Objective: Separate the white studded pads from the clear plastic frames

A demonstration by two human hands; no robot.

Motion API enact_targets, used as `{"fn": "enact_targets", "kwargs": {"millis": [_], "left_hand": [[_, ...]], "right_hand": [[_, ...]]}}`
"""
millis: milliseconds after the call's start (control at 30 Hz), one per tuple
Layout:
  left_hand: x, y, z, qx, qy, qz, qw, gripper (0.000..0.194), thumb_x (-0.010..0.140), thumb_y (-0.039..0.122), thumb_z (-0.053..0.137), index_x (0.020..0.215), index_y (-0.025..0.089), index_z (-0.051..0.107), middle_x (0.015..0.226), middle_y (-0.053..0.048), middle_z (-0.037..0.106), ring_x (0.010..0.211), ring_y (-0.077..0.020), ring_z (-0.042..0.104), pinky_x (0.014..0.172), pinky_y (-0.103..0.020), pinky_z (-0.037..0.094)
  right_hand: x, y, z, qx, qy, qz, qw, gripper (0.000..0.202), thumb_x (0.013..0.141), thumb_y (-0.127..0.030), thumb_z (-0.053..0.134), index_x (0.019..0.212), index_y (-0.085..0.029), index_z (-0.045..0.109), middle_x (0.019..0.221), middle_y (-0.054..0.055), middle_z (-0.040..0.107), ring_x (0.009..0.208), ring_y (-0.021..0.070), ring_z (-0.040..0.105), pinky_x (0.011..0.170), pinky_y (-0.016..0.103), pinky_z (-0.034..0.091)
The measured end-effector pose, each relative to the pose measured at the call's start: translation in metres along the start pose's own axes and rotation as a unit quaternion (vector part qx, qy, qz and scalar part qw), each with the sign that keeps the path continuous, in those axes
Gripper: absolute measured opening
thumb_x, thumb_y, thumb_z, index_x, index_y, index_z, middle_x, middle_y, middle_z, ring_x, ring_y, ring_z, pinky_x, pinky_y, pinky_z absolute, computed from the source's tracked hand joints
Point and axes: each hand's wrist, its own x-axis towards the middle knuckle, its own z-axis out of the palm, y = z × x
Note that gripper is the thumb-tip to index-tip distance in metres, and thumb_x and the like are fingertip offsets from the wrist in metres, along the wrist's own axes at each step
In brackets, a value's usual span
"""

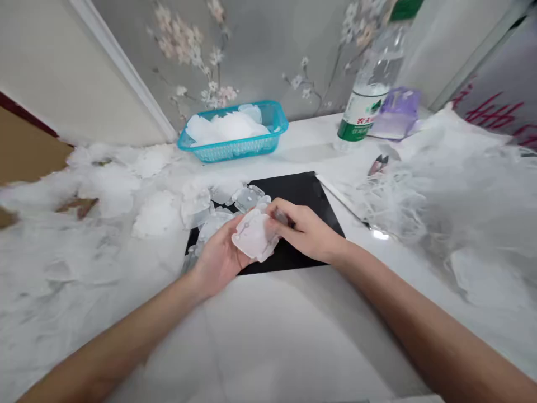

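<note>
Two hands on one plastic piece, over the mat.

I see my left hand (218, 258) cupping one piece (254, 238); my right hand (304, 229) pinches its edge. One black mat (306, 193), one basket (277, 120), one bottle (364, 109) on the desk (268, 336).

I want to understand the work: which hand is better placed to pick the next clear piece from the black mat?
Probably the left hand: the loose clear pieces lie just beyond it on the black mat.

A: How is the scene lit?
B: Bright, even light; a glare spot on the glossy white tabletop (380, 234), right of centre.
A: Sharpness?
B: Soft throughout; frame edges stretched and smeared.
</note>
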Motion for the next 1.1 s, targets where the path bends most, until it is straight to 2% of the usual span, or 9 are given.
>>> {"fn": "enact_targets", "kwargs": {"millis": [300,433,533,600,800,900,1100], "left_hand": [[-0.001,0.0,0.003,-0.001,-0.056,0.006,0.998,0.036,0.091,0.036,0.039,0.11,0.017,0.062,0.112,-0.006,0.066,0.101,-0.0222,0.061,0.082,-0.037,0.053],[-0.003,-0.007,0.004,0.056,-0.041,0.071,0.995,0.032,0.087,0.029,0.05,0.118,0.024,0.056,0.123,-0.002,0.06,0.11,-0.0198,0.056,0.086,-0.033,0.051],[-0.005,-0.014,0.005,0.139,-0.008,0.143,0.98,0.044,0.079,0.018,0.063,0.12,0.029,0.052,0.117,0.001,0.063,0.106,-0.0157,0.058,0.084,-0.024,0.049],[-0.005,-0.017,0.005,0.175,0.012,0.166,0.97,0.043,0.076,0.017,0.066,0.117,0.028,0.055,0.11,0.0,0.066,0.1,-0.0143,0.06,0.081,-0.021,0.048],[-0.003,-0.019,0.001,0.147,0.038,0.184,0.971,0.03,0.079,0.018,0.062,0.108,0.026,0.063,0.099,0.001,0.068,0.09,-0.0117,0.06,0.074,-0.021,0.051],[-0.002,-0.019,0.0,0.128,0.035,0.187,0.973,0.026,0.08,0.018,0.06,0.104,0.025,0.065,0.094,0.002,0.067,0.085,-0.0107,0.06,0.073,-0.021,0.052],[-0.002,-0.02,0.0,0.138,0.034,0.192,0.971,0.025,0.082,0.02,0.056,0.105,0.024,0.064,0.101,0.0,0.062,0.085,-0.0113,0.058,0.071,-0.022,0.052]], "right_hand": [[-0.002,-0.003,0.0,-0.003,0.025,0.018,1.0,0.009,0.092,-0.028,0.044,0.088,-0.02,0.043,0.068,-0.006,0.049,0.056,0.0077,0.044,0.052,0.019,0.034],[0.0,-0.003,0.0,0.011,0.049,0.022,0.998,0.012,0.094,-0.029,0.043,0.087,-0.02,0.041,0.06,-0.007,0.043,0.05,0.0072,0.042,0.049,0.019,0.033],[0.001,-0.003,-0.001,0.03,0.07,0.031,0.997,0.012,0.094,-0.03,0.041,0.089,-0.02,0.04,0.06,-0.007,0.041,0.047,0.0067,0.041,0.047,0.018,0.032],[0.001,-0.002,-0.002,0.064,0.074,0.036,0.995,0.013,0.095,-0.032,0.04,0.09,-0.02,0.04,0.065,-0.006,0.042,0.048,0.0061,0.042,0.047,0.018,0.034],[0.001,-0.003,-0.005,0.22,0.046,0.079,0.971,0.015,0.093,-0.035,0.041,0.088,-0.02,0.04,0.066,-0.007,0.043,0.045,0.0058,0.043,0.041,0.016,0.037],[0.001,-0.004,-0.007,0.242,0.046,0.092,0.965,0.013,0.091,-0.032,0.042,0.087,-0.019,0.041,0.066,-0.006,0.044,0.044,0.0057,0.043,0.041,0.016,0.037],[0.002,-0.005,-0.008,0.251,0.046,0.097,0.962,0.013,0.089,-0.031,0.044,0.086,-0.019,0.042,0.063,-0.006,0.043,0.044,0.0059,0.042,0.041,0.016,0.036]]}}
